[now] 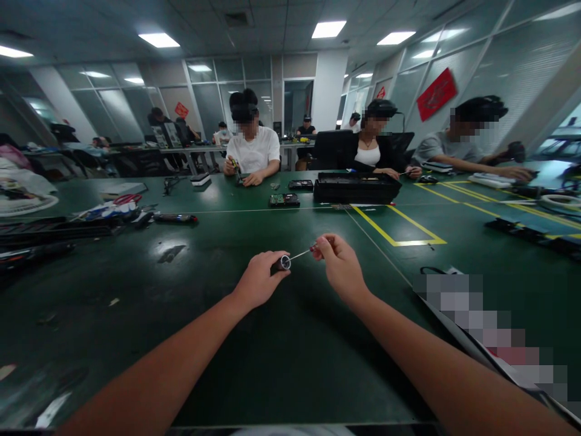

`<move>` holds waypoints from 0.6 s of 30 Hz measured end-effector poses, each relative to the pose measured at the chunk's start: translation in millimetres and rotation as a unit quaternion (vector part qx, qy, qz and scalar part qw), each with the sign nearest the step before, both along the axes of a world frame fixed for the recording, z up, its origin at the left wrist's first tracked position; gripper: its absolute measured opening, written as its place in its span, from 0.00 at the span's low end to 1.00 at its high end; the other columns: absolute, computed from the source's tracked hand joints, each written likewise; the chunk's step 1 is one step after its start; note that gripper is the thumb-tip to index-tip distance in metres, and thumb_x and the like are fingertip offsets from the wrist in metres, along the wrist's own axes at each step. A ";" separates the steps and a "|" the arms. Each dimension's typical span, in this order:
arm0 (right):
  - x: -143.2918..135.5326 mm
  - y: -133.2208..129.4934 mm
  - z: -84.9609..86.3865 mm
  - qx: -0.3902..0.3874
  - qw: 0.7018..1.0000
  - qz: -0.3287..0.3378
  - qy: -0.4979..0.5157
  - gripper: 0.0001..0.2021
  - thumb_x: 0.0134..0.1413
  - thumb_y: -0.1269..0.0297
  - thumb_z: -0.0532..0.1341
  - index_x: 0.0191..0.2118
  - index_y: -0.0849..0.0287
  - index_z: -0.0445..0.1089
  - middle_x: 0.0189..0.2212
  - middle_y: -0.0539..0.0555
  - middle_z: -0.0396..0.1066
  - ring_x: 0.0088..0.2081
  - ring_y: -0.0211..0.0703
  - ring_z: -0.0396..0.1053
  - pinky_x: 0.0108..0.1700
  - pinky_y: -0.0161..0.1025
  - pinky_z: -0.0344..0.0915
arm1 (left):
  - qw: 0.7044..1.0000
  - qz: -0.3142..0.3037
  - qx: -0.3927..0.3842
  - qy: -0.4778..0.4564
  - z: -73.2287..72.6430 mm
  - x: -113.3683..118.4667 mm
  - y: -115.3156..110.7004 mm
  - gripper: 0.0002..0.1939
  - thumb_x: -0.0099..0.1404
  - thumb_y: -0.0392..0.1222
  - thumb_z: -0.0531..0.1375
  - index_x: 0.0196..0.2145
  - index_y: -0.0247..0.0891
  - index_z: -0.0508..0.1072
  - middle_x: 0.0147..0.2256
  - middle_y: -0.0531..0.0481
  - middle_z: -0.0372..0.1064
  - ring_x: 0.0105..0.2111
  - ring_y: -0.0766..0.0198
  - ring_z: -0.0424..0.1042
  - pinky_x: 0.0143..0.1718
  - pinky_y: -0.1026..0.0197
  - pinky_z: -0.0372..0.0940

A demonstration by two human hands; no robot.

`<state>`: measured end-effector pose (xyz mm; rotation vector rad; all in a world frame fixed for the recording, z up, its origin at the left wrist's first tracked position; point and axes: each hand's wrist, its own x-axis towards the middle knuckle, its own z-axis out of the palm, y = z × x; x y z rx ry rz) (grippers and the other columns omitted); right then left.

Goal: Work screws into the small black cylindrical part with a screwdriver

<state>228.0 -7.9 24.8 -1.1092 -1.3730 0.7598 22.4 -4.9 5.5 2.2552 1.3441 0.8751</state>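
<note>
My left hand (261, 280) had its fingers clamped around a dark cylinder (285, 263) while my right hand (339, 264) pinched a thin rod (301, 254) at its end, apparently needing steady alignment next.

Silver-rimmed dark cylinder (285, 262), silvery rod (301, 254), green tabletop (290, 363), yellow tape (420, 243)

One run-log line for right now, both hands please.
left hand: holds dark cylinder with silver rim | right hand: holds thin, red-handled, metal-shafted tool | tip: at rim, insertion unclear | below: dark green tabletop
</note>
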 end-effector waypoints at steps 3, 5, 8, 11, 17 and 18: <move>0.8 -3.0 3.8 0.007 0.999 -0.013 -0.037 0.16 0.61 0.50 0.57 0.38 0.58 0.70 0.30 0.54 0.74 0.32 0.44 0.71 0.37 0.42 0.66 | 1.000 0.007 -0.001 -0.011 0.2 0.1 -0.7 0.19 0.65 0.41 0.63 0.54 0.45 0.71 0.46 0.50 0.72 0.47 0.56 0.69 0.51 0.52 0.62; 1.3 -4.1 5.4 0.003 0.998 -0.026 -0.053 0.16 0.61 0.49 0.57 0.38 0.58 0.71 0.30 0.54 0.74 0.31 0.44 0.71 0.37 0.42 0.65 | 1.000 0.012 -0.005 -0.015 0.2 0.2 -0.6 0.19 0.65 0.41 0.63 0.54 0.45 0.71 0.47 0.49 0.72 0.47 0.56 0.69 0.51 0.52 0.62; 1.7 -3.7 5.2 -0.011 0.996 -0.044 -0.071 0.17 0.61 0.48 0.56 0.36 0.58 0.71 0.27 0.53 0.74 0.30 0.44 0.70 0.35 0.41 0.64 | 0.999 0.014 -0.004 -0.029 0.8 1.0 -0.2 0.18 0.65 0.40 0.63 0.53 0.45 0.72 0.48 0.49 0.72 0.49 0.56 0.69 0.52 0.52 0.62; 2.3 -1.8 3.4 -0.022 0.995 -0.055 -0.084 0.18 0.62 0.48 0.55 0.35 0.58 0.71 0.25 0.52 0.73 0.29 0.43 0.69 0.33 0.40 0.63 | 0.999 0.017 -0.001 -0.043 1.7 2.0 -0.1 0.18 0.64 0.39 0.63 0.52 0.43 0.72 0.49 0.49 0.72 0.50 0.57 0.69 0.53 0.53 0.62; 6.8 -2.4 7.9 -0.029 0.983 -0.078 -0.163 0.23 0.61 0.42 0.55 0.28 0.57 0.71 0.19 0.50 0.68 0.23 0.41 0.66 0.28 0.38 0.56 | 1.000 0.010 0.025 -0.015 0.0 -0.5 0.2 0.19 0.64 0.40 0.64 0.53 0.45 0.72 0.45 0.51 0.72 0.46 0.57 0.69 0.51 0.52 0.62; 7.6 -3.2 9.6 -0.021 0.977 -0.089 -0.190 0.25 0.60 0.41 0.55 0.24 0.57 0.70 0.17 0.49 0.66 0.21 0.40 0.63 0.27 0.38 0.54 | 0.999 0.008 0.030 -0.009 -0.4 -1.1 0.2 0.19 0.64 0.40 0.64 0.53 0.46 0.72 0.44 0.51 0.72 0.46 0.57 0.69 0.52 0.51 0.61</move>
